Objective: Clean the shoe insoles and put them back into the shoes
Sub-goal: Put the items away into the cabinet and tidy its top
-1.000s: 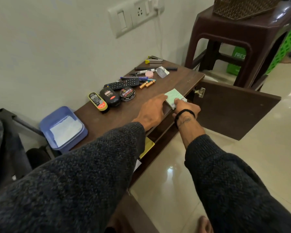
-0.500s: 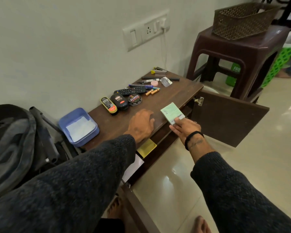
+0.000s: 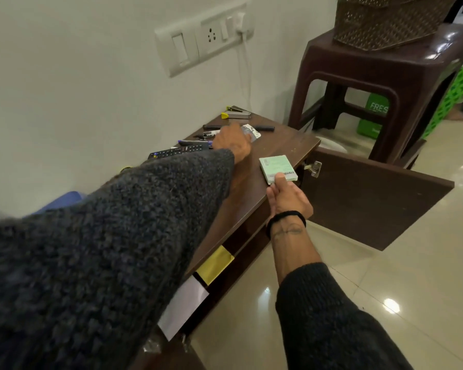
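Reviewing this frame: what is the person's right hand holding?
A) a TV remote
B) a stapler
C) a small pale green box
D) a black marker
C: the right hand pinches the small pale green box at its near end, over the cabinet top's front edge.

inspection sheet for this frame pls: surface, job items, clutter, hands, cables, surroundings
Surface: brown cabinet top, door swung open.
Job's things: no shoes or insoles seen.
Clutter: remote, markers, stapler, foil strip; yellow sheet and white sheet stick out under the top.
Hands: left hand reaches over the far clutter, fingers hidden; right hand pinches a green box at the front edge.
Cables: white cord runs down from the wall socket.
Surroundings: brown stool bearing a woven basket; green crate; glossy tile floor.
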Demonstrator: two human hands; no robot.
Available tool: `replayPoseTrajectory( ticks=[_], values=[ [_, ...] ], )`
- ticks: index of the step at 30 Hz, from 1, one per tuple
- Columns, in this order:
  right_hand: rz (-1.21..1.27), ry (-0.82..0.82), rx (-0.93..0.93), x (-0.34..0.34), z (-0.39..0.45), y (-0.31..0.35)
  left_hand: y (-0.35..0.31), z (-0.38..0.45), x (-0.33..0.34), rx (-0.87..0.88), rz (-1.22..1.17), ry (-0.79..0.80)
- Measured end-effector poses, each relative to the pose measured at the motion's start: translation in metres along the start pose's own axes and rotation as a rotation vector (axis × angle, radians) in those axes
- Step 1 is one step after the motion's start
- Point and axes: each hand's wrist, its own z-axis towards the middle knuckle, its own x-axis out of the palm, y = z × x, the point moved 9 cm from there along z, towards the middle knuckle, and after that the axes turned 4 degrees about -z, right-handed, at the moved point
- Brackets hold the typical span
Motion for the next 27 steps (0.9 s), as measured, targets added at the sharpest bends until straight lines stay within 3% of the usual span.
replayPoseTrajectory(
  ticks=[7, 10, 14, 17, 22, 27],
  values=[
    [-0.014, -0.018, -0.002, 0.007, 0.009, 0.007, -0.007, 0.011, 0.003, 0.011, -0.044, -0.136],
    [-0.006, -0.029, 0.003, 0.007, 0.006, 0.007, -0.019, -0.006, -0.018, 0.212, -0.142, -0.224],
    [0.023, -0.027, 0.039, 0.003, -0.004, 0.007, -0.029, -0.070, -0.057, 0.622, -0.174, -0.310],
    [0.061, -0.001, 0.090, -0.006, -0.013, 0.009, -0.014, -0.139, -0.079, 0.777, -0.159, -0.349],
    [0.166, 0.155, 0.210, -0.022, -0.033, 0.000, 0.008, -0.241, -0.093, 0.777, -0.147, -0.368],
    [0.123, 0.096, 0.257, -0.076, -0.032, -0.045, 0.009, -0.326, -0.073, 0.788, -0.172, -0.225]
  ],
)
